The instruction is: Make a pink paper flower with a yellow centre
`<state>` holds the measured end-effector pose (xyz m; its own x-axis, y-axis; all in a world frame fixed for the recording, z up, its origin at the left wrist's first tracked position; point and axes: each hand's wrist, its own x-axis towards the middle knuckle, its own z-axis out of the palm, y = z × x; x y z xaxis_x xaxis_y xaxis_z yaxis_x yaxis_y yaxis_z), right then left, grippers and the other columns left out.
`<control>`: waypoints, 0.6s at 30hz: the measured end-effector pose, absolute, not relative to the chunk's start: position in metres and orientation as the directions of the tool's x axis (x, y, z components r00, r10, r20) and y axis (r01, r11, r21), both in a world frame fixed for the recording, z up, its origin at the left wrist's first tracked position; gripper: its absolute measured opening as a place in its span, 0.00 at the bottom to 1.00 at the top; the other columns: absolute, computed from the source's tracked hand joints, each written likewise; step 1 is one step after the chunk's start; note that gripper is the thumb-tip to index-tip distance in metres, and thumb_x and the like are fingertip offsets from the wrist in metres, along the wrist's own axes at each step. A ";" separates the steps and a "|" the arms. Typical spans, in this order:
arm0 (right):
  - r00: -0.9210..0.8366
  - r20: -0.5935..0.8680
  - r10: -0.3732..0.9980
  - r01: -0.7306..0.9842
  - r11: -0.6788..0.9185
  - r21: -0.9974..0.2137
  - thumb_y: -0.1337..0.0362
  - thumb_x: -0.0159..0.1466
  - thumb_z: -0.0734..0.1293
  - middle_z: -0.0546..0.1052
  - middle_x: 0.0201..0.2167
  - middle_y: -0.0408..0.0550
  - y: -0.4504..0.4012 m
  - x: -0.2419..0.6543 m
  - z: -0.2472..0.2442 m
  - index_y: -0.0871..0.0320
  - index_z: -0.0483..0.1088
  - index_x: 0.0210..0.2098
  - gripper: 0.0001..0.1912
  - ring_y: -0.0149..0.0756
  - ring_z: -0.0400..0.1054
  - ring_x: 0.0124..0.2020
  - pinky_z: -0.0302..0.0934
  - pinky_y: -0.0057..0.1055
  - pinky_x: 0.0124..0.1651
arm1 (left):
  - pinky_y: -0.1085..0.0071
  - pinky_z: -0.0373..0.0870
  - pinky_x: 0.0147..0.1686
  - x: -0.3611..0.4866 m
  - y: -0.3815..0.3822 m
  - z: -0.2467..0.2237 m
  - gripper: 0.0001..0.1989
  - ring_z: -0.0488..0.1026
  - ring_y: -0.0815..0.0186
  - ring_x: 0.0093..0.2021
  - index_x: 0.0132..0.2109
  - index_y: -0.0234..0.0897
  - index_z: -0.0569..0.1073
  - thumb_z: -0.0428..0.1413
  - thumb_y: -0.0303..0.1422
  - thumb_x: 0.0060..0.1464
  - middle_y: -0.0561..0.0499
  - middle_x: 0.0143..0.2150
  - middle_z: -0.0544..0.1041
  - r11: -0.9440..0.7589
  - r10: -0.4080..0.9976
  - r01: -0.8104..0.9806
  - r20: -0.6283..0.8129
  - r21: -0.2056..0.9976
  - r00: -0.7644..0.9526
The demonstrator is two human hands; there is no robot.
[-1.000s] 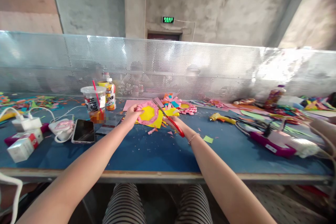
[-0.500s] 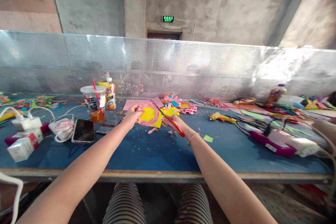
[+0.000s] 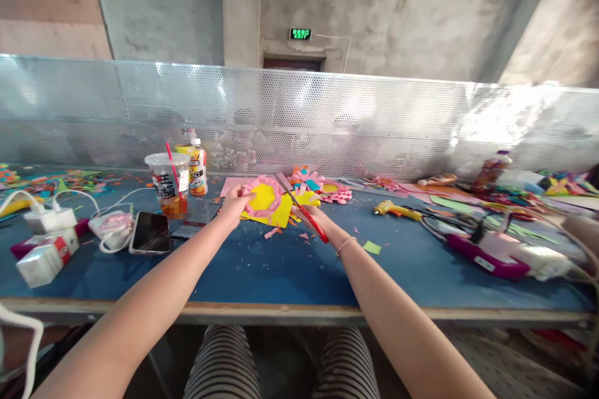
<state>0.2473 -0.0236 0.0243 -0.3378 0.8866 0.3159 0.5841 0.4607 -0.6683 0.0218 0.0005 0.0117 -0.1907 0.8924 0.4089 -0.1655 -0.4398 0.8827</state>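
Note:
My left hand (image 3: pixel 235 207) pinches the left edge of a pink paper flower (image 3: pixel 262 197) that has a yellow middle. To its right, my right hand (image 3: pixel 314 218) is closed round a pair of red-handled scissors (image 3: pixel 322 234); the blades point up and left, beside the flower's right edge. Under the flower lies a yellow paper sheet (image 3: pixel 279 214). Behind my right hand are more pink paper flowers (image 3: pixel 335 192) with blue and yellow parts.
On the left stand a plastic cup (image 3: pixel 168 184), a drink bottle (image 3: pixel 198 168) and a phone (image 3: pixel 150 233). A yellow glue gun (image 3: pixel 397 209) and a purple power strip (image 3: pixel 486 257) lie on the right. A perforated metal screen (image 3: pixel 397 124) runs along the back.
The flower in my left hand has tilted and risen slightly, uncovering more of the yellow sheet. The scissors' blades have shifted a little right, away from the flower.

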 end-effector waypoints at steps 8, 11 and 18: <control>-0.389 0.271 0.880 0.554 0.459 -0.694 0.43 0.53 0.58 0.57 0.16 0.40 -0.030 0.245 0.024 0.59 0.57 0.21 0.23 0.26 0.51 0.19 0.47 0.27 0.23 | 0.75 0.67 0.28 0.025 -0.006 0.016 0.10 0.70 0.72 0.25 0.28 0.34 0.68 0.60 0.29 0.33 0.56 0.23 0.70 -0.471 0.875 -0.141 0.441 0.871 -0.199; -0.385 0.285 0.878 0.553 0.466 -0.691 0.43 0.53 0.59 0.59 0.16 0.40 -0.029 0.245 0.023 0.59 0.57 0.21 0.24 0.27 0.52 0.20 0.47 0.28 0.23 | 0.75 0.67 0.28 0.027 -0.008 0.016 0.10 0.70 0.71 0.25 0.28 0.35 0.67 0.60 0.29 0.33 0.57 0.23 0.69 -0.476 0.874 -0.142 0.449 0.868 -0.187; -0.386 0.294 0.874 0.504 0.467 -0.726 0.43 0.54 0.58 0.59 0.17 0.39 -0.026 0.245 0.021 0.59 0.58 0.21 0.23 0.26 0.52 0.19 0.48 0.26 0.23 | 0.73 0.68 0.30 0.030 -0.009 0.016 0.10 0.70 0.70 0.28 0.30 0.34 0.68 0.59 0.29 0.35 0.55 0.26 0.70 -0.481 0.875 -0.157 0.462 0.863 -0.144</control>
<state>0.2452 -0.0261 0.0205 -0.3861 0.8745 0.2936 0.5044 0.4666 -0.7265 0.0296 -0.0088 0.0157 -0.1438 0.8752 0.4619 -0.1570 -0.4810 0.8626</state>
